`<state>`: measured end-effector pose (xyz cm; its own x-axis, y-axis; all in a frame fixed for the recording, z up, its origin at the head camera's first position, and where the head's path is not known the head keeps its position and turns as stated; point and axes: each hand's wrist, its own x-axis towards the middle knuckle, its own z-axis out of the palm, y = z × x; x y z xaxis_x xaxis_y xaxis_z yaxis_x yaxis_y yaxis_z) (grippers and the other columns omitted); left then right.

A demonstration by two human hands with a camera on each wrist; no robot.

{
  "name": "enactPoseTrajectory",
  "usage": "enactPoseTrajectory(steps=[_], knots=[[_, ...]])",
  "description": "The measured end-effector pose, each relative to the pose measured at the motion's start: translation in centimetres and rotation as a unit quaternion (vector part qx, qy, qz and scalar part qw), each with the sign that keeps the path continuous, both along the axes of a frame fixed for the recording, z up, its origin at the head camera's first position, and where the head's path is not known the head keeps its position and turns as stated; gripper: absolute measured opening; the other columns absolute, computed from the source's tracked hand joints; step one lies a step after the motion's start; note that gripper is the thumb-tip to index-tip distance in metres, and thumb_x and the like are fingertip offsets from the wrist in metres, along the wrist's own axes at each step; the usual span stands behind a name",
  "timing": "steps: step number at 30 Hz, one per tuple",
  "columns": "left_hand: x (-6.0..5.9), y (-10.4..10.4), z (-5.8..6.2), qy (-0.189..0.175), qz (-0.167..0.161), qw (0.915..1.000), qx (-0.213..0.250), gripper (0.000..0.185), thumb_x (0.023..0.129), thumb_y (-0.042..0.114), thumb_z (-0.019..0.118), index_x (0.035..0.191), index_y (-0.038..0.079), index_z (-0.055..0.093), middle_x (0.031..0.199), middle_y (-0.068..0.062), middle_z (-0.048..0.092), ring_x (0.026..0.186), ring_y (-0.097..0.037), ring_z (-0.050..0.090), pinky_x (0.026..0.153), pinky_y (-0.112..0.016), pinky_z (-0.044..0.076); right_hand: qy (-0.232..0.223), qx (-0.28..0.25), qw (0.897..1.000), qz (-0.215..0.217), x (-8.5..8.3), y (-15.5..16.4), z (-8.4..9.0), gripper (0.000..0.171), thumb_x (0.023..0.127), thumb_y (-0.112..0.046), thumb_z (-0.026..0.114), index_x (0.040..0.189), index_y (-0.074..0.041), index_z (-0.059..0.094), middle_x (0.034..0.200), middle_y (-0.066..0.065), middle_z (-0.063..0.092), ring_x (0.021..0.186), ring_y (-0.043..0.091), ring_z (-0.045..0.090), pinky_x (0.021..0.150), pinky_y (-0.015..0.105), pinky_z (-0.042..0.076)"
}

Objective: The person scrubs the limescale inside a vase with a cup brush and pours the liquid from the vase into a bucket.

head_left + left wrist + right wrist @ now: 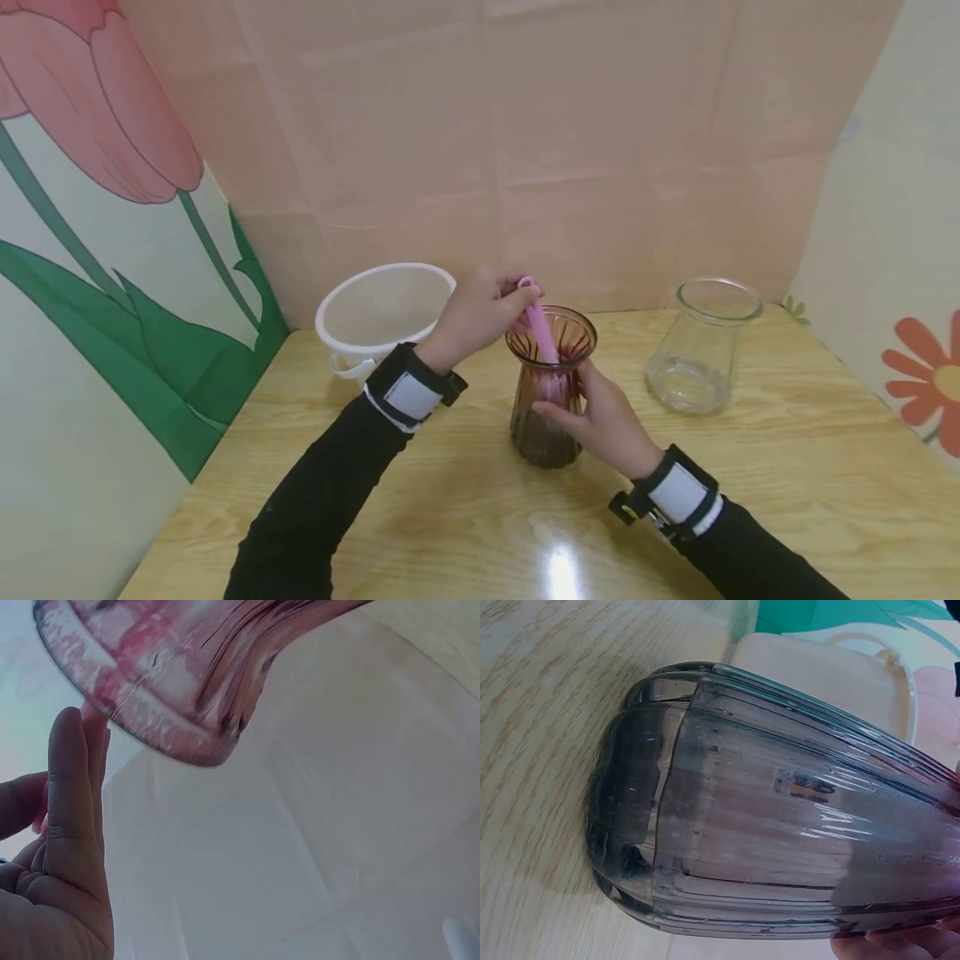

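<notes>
A ribbed, reddish-brown glass vase stands upright on the wooden table. My right hand grips its side, with the thumb across the front. My left hand pinches the top of a pink stick-like tool that reaches down into the vase's mouth. In the left wrist view the vase's rim shows just above my left hand's fingers. The right wrist view is filled by the dark ribbed vase body.
A white plastic bucket sits at the back left against the wall. A clear glass vase stands to the right of the red one. Flower-painted panels wall in the table on the left, back and right.
</notes>
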<state>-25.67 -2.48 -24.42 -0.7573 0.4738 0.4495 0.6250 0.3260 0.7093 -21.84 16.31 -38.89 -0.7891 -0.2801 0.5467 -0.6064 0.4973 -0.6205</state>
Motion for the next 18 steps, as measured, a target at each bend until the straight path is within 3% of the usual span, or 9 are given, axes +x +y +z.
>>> enactPoseTrajectory(steps=[7, 18], knots=[[0.3, -0.7, 0.9, -0.01, 0.009, 0.9982, 0.058, 0.016, 0.096, 0.004, 0.059, 0.092, -0.007, 0.069, 0.072, -0.011, 0.068, 0.058, -0.019, 0.066, 0.056, -0.034, 0.057, -0.002, 0.003, 1.0, -0.004, -0.1, 0.1, -0.1, 0.07, 0.083, -0.025, 0.079, 0.139, -0.011, 0.039, 0.122, 0.01, 0.059, 0.104, 0.024, 0.061, 0.081, 0.04, 0.054], [0.9, -2.3, 3.1, 0.023, 0.023, 0.9905, 0.134, 0.016, 0.095, 0.002, 0.06, 0.094, -0.012, 0.068, 0.075, -0.017, 0.069, 0.058, -0.02, 0.067, 0.057, -0.035, 0.058, 0.015, 0.009, 1.0, -0.011, 0.0, -0.1, 0.0, 0.068, 0.081, -0.021, 0.081, 0.134, -0.009, 0.042, 0.107, 0.007, 0.061, 0.088, 0.017, 0.057, 0.068, 0.038, 0.052]])
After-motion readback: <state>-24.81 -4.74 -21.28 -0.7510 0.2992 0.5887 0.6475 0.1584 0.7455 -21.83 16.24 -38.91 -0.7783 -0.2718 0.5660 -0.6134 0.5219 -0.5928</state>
